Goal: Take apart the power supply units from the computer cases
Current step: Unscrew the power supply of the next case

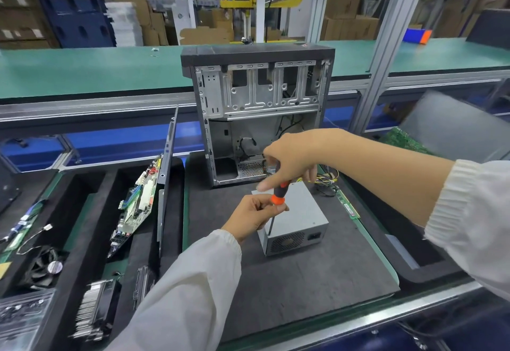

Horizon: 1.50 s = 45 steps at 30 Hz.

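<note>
PSU is already out of the case, sitting on the surface just in front of it. Both hands are on the screwdriver: left hand fingers curled round the lower handle, right hand pinching the top. Looks like unscrewing its cover is what's left. Plenty of open mat toward the near edge.

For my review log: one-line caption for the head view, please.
Both hands, left hand and right hand, hold an orange-handled screwdriver upright over the power supply unit before the open computer case.
</note>
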Tool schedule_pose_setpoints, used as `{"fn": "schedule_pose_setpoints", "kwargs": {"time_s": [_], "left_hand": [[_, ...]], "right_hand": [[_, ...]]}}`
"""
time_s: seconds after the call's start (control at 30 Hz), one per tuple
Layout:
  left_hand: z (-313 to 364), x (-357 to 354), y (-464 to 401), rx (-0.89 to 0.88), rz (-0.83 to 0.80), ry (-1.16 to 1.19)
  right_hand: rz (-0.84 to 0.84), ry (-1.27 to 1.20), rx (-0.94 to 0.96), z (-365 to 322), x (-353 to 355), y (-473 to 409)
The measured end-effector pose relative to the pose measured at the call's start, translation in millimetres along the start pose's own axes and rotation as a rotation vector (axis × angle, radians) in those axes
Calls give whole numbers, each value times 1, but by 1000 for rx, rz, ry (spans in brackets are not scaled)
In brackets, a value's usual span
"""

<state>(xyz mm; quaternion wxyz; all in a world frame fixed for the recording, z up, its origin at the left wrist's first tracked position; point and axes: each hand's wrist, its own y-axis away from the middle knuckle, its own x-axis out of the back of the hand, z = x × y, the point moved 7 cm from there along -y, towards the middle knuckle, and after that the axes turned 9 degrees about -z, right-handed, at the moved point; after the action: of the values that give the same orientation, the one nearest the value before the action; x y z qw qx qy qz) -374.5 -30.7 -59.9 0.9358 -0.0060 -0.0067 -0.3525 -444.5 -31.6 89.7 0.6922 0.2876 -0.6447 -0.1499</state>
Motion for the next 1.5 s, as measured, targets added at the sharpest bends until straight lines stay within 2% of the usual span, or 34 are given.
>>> {"fn": "schedule_pose_setpoints", "kwargs": {"time_s": [0.1, 0.23, 0.33, 0.43, 0.5, 0.57, 0.67, 0.87, 0.97, 1.13, 1.27, 1.5], "left_hand": [[0, -1, 0, 5, -12, 2], [-1, 0, -1, 6, 5, 9], [0, -1, -2, -12, 7, 24], [1, -1, -2, -23, 3, 17], [1, 0, -2, -15, -7, 14], [0, 0, -2, -7, -9, 18], [-2, 0, -1, -12, -2, 18], [-2, 1, -1, -8, 2, 9], [-6, 6, 1, -6, 1, -94], [-35, 14, 14, 117, 17, -373], [-41, 17, 16, 115, 106, -448], [-46, 19, 12, 153, 85, -523]], "right_hand": [[102, 72, -86, 5, 2, -1], [34, 212, 124, -5, 1, 2], [-2, 150, 172, -4, -1, 6], [33, 42, 11, 5, -4, 2], [87, 116, -29, 6, -4, -1], [88, 177, 47, 0, -4, -4], [-5, 163, 182, -6, -7, 1], [50, -7, 86, 2, -9, -1], [97, 17, 96, 2, -9, -4], [123, -3, 97, 7, -9, -4], [137, -13, 106, 11, -9, -3], [166, -24, 88, 23, -6, 2]]}}
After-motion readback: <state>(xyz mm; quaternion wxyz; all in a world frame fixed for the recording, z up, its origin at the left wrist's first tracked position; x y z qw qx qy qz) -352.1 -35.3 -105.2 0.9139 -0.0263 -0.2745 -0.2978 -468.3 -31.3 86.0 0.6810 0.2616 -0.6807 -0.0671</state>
